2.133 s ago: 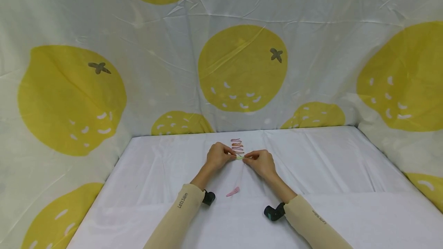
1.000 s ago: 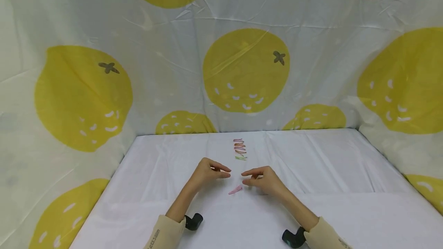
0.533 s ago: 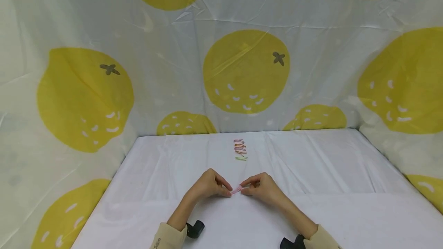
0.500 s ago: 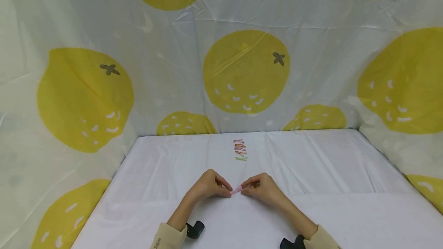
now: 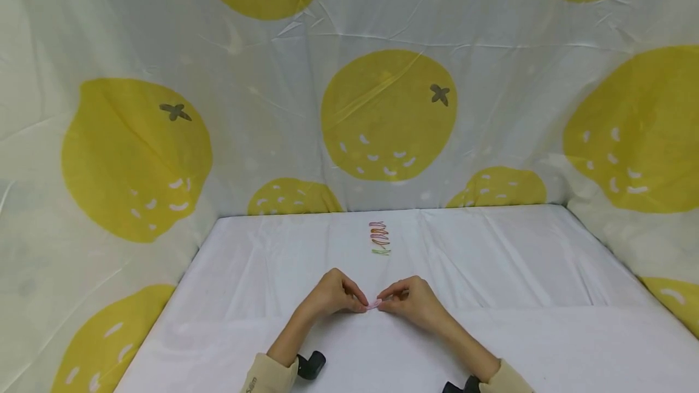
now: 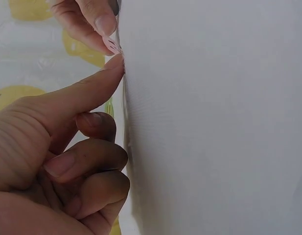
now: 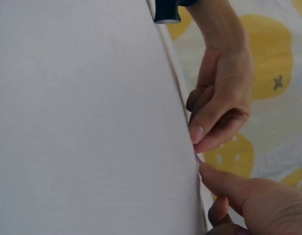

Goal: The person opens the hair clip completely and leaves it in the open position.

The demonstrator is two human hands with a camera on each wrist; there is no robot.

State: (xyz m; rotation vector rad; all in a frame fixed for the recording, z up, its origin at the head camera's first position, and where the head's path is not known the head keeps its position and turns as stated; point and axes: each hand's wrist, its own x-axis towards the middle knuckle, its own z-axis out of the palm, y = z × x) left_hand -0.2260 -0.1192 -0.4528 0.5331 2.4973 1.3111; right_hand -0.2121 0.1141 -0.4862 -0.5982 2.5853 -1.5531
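Both hands meet over the middle of the white table, with a pink hair clip (image 5: 374,304) stretched between their fingertips. My left hand (image 5: 337,293) pinches the clip's left end, its thumb and index finger hiding that tip. From the other side my right hand (image 5: 413,303) pinches the right end. The left wrist view shows a pale pink piece of the clip (image 6: 111,45) with dark marks, between the two hands. Only a sliver of the clip (image 7: 198,157) shows in the right wrist view. Farther back lies a green hair clip (image 5: 380,252), sideways on the cloth.
Behind the green clip, several pink and orange hair clips (image 5: 379,236) lie in a column toward the back edge. White cloth (image 5: 491,265) with creases covers the table. A lemon-print curtain (image 5: 273,108) hangs behind and at both sides.
Both hands have let go of the green clip at the column's near end, come back toward the person, and pinched the pink clip. In the last half second they have shifted only slightly.
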